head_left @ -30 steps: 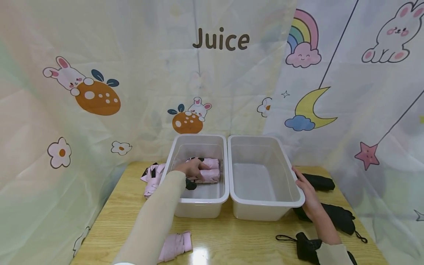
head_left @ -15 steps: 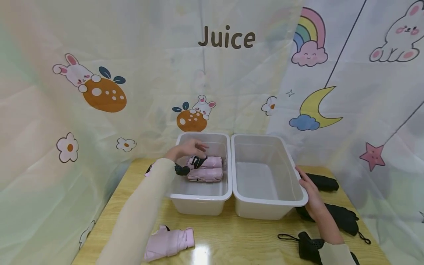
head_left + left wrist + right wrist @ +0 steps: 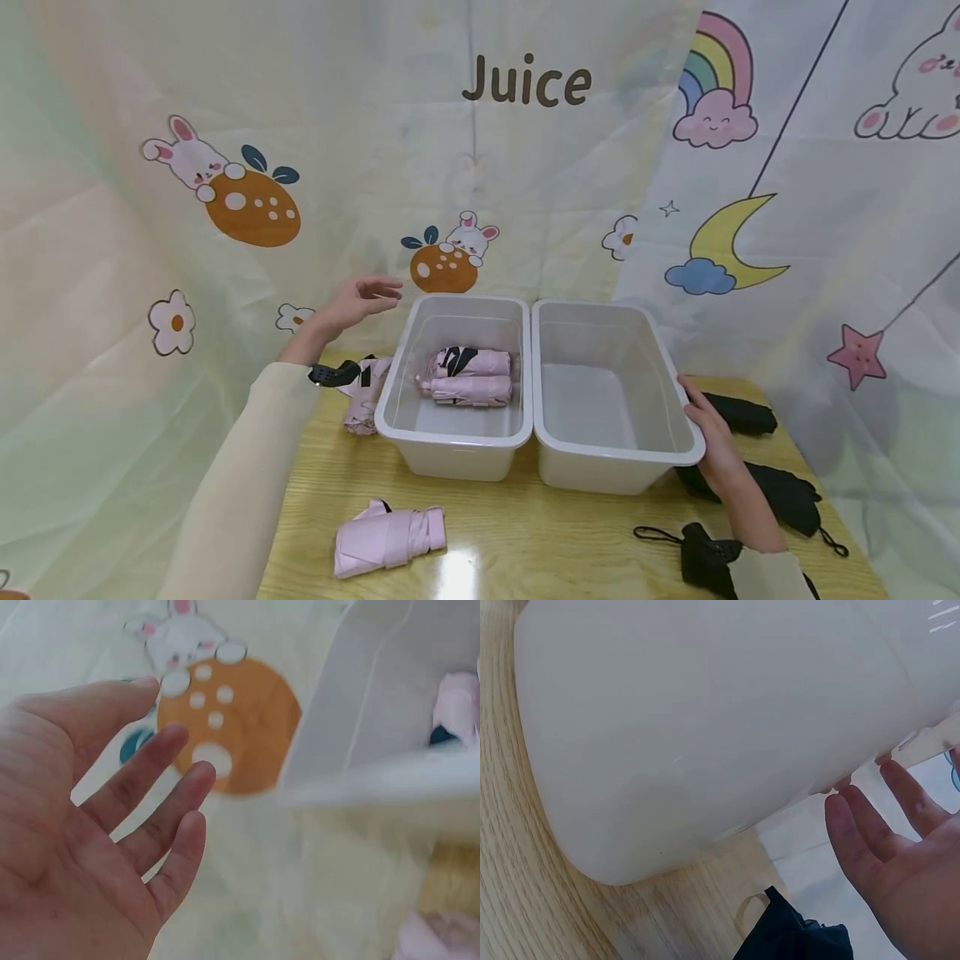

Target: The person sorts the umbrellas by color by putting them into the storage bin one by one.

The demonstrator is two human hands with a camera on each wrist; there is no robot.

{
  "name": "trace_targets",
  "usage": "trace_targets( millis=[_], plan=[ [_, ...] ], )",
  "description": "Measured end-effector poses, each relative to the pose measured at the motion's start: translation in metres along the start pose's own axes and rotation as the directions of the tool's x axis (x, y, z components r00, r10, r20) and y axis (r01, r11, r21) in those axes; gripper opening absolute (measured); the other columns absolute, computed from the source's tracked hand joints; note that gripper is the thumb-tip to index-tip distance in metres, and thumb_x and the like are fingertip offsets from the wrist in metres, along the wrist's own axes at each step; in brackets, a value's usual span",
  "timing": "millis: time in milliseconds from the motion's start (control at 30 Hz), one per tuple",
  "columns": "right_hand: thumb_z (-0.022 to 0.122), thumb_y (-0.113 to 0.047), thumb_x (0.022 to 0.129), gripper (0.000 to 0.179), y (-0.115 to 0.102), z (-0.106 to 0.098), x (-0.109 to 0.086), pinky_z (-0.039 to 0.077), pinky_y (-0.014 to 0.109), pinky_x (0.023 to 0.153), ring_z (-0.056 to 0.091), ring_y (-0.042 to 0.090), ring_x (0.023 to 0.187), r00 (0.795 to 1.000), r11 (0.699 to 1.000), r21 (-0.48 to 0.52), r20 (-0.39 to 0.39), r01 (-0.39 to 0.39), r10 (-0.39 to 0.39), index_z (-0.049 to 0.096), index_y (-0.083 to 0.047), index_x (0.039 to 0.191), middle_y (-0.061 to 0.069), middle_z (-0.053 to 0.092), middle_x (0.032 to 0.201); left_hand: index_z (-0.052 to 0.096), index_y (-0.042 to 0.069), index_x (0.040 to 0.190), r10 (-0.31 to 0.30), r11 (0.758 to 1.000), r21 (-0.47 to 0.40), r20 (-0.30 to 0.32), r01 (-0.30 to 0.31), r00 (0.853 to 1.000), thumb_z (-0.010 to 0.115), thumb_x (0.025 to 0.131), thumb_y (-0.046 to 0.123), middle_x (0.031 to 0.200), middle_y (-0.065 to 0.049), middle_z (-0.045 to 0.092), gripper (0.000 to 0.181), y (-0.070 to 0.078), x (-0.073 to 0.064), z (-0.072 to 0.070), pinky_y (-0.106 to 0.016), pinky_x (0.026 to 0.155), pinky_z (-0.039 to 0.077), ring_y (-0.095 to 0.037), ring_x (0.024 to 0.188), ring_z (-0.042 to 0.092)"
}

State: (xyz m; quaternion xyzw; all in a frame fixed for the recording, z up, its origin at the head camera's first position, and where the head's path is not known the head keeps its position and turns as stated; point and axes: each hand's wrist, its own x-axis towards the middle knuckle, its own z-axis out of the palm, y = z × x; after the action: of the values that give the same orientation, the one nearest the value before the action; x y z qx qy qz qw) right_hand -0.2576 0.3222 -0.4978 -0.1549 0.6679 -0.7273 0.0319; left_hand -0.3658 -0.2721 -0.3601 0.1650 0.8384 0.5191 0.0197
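Note:
My left hand (image 3: pixel 356 302) is raised in the air beyond the back left of the left white bin (image 3: pixel 457 438), its fingers loosely extended and holding nothing. Inside that bin lie two folded pink umbrellas (image 3: pixel 480 391), side by side. A third pink umbrella (image 3: pixel 363 407) is on the table against the bin's left side, partly hidden. My right hand (image 3: pixel 716 446) rests at the right side of the right white bin (image 3: pixel 618 455); in the right wrist view its fairly straight fingers (image 3: pixel 851 825) touch the outer wall near the rim. No items show inside the right bin.
One more pink umbrella (image 3: pixel 390 537) lies on the wooden table (image 3: pixel 525 542) at the front left. Black folded umbrellas (image 3: pixel 742 414) lie along the right, partly behind my right arm. A printed cloth (image 3: pixel 337 167) hangs behind the bins.
My left hand has left the pink umbrellas in the left bin and moved up and left, out over the rim. The right hand stays at the right bin. The head view has shifted slightly left.

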Motion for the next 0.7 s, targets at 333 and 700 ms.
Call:
trace_targets(
  millis=[333,700],
  plan=[
    [0.031,-0.022,0.108,0.052,0.000,0.002,-0.003,0.053,0.028,0.079,0.057,0.010,0.107,1.000,1.000,-0.017,-0.011,-0.021,0.021,0.014,-0.027,0.157,-0.012,0.034,0.143,0.060,0.000,0.128,-0.120,0.983,0.106,-0.243,0.149,0.963,0.061,0.097,0.013,0.121,-0.023,0.061,0.034,-0.074,-0.052,0.005,-0.048,0.089,0.048,-0.040,0.109,0.058],
    [0.031,-0.022,0.108,0.052,-0.001,0.002,-0.004,0.051,0.027,0.081,0.055,0.010,0.111,1.000,0.999,-0.042,-0.013,-0.018,0.017,0.015,-0.026,0.157,-0.013,0.032,0.145,0.055,-0.004,0.132,-0.212,0.894,0.300,-0.370,0.332,0.905,0.070,0.090,0.025,0.114,-0.027,0.060,0.052,-0.127,-0.084,0.049,-0.044,0.073,0.052,-0.039,0.099,0.058]
  ],
)
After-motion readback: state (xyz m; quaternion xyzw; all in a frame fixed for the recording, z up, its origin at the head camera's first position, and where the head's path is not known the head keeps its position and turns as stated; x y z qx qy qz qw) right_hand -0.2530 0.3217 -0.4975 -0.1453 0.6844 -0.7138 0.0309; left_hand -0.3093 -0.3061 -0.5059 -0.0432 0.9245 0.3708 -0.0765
